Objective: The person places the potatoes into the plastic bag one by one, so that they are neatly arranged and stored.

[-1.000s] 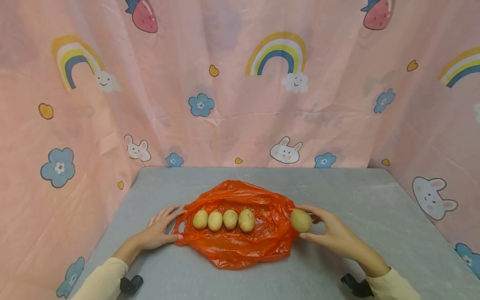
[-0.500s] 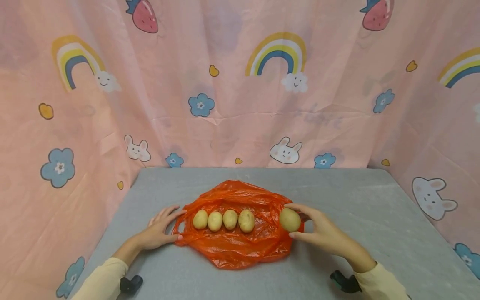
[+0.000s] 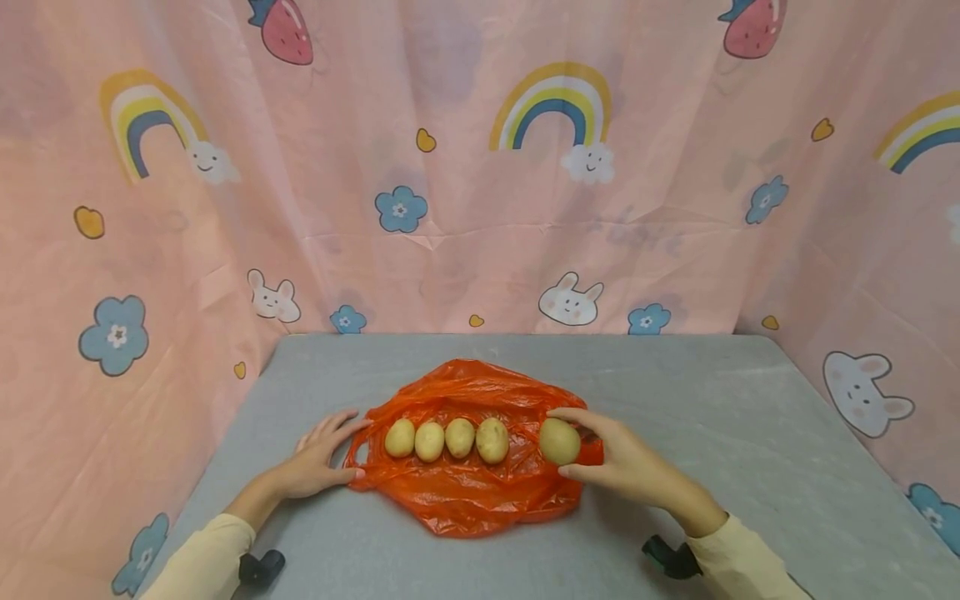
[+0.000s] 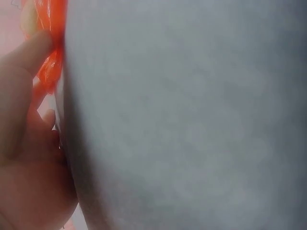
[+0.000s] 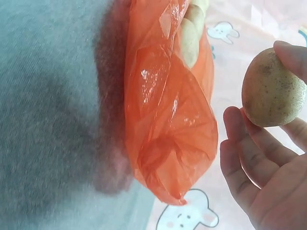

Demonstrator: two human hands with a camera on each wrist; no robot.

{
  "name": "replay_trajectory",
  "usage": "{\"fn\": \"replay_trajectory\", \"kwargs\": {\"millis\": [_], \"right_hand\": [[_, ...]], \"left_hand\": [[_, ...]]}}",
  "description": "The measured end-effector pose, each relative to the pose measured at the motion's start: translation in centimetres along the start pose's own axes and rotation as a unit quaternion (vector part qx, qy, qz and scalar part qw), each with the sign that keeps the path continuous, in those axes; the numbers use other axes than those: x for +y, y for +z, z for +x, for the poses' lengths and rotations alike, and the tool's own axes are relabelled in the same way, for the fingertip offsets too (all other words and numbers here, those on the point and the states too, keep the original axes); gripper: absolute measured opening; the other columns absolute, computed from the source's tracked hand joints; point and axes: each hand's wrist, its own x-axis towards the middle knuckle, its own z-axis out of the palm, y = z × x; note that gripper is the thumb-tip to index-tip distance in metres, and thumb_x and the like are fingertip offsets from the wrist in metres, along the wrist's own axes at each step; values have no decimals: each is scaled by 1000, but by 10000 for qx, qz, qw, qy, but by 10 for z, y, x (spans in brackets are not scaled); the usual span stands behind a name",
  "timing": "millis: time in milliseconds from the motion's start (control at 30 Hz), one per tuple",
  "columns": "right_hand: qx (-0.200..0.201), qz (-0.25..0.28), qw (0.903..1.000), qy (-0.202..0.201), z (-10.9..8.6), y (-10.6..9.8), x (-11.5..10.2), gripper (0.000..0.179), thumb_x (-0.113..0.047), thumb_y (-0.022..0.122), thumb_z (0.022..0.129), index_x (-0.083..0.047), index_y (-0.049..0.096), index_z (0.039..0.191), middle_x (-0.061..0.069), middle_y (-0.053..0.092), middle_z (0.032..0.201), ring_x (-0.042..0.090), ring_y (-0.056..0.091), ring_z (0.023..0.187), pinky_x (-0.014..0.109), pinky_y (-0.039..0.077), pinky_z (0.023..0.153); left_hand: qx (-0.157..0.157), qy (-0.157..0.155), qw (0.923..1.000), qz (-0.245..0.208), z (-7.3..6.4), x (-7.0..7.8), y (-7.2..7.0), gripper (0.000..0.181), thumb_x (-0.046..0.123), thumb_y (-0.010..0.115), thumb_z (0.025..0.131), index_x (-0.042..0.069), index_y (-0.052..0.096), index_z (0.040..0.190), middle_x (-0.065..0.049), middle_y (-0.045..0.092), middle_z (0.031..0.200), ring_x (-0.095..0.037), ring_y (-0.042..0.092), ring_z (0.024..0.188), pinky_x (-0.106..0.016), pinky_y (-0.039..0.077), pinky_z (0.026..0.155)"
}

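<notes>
My right hand [image 3: 633,460] pinches a round potato [image 3: 559,441] between thumb and fingers, over the right part of an orange plastic bag [image 3: 468,504]. In the right wrist view the potato [image 5: 271,88] is raised beside the bag [image 5: 168,120], apart from it. Several potatoes [image 3: 460,438] lie in a row inside the bag's spread opening. At the bag's left end, my left hand [image 3: 318,462] rests with thumb and index finger spread, their tips on the plastic beside the handle hole. The left wrist view shows the thumb [image 4: 31,52] against the orange plastic.
The bag lies on a grey table [image 3: 675,383]. A pink printed curtain [image 3: 465,267] hangs behind the table and along both sides. A black device [image 3: 261,569] sits at the left wrist and another [image 3: 670,557] at the right wrist.
My right hand has moved left with the potato, from the bag's right edge to over its opening. The left hand, the bag and the row of potatoes have stayed put.
</notes>
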Motion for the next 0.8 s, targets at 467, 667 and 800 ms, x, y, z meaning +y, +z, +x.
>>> {"fn": "replay_trajectory", "kwargs": {"millis": [467,667,800], "right_hand": [[-264,156,9995,4,15,12,-3,61,-21,82,85,-16,56,140,3,64,131,20,61,108,40,55,92],[-349,298,9989,90,21,16,1,60,-21,81,85,-14,57,140,4,64,128,20,60,107,36,55,90],[-429,334,9984,138,25,18,5,60,-21,81,86,-13,56,140,5,64,130,21,60,109,37,54,92]], "left_hand": [[13,-9,10000,4,-1,1,-1,74,38,74,90,17,43,153,-19,24,164,-52,11,150,-79,8,108],[32,27,10000,22,-1,0,0,73,38,74,90,18,43,153,-19,24,164,-52,11,150,-79,8,107],[31,14,10000,8,-1,0,0,73,38,74,90,17,43,153,-19,24,164,-52,12,150,-79,8,107]]}}
